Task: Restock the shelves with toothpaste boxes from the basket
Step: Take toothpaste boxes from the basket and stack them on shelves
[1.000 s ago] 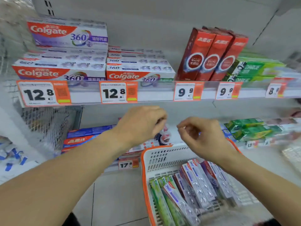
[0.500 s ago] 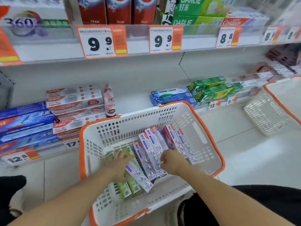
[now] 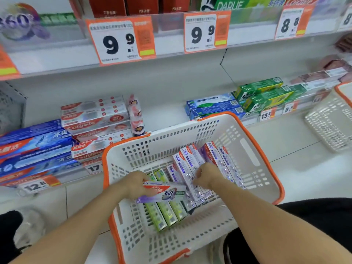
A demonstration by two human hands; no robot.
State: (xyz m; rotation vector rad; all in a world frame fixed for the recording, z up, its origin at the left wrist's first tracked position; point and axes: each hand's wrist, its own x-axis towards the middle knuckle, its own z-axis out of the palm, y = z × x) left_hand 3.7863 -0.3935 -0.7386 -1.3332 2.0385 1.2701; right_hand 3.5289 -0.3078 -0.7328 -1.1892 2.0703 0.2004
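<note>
Two hands work inside the basket (image 3: 253,155): left hand (image 3: 135,185) grips a box (image 3: 163,191), lifted clear for shelving; right hand (image 3: 206,176) curls on the purple boxes (image 3: 188,164) beneath it.

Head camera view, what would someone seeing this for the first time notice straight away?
First, the white basket with an orange rim at centre, holding purple-and-white and green toothpaste boxes. The left hand grips a Colgate 360 box lifted crosswise above the green boxes, while the right hand rests on the purple-and-white boxes. Above, big 9.9 price tags line the shelf edge.
</note>
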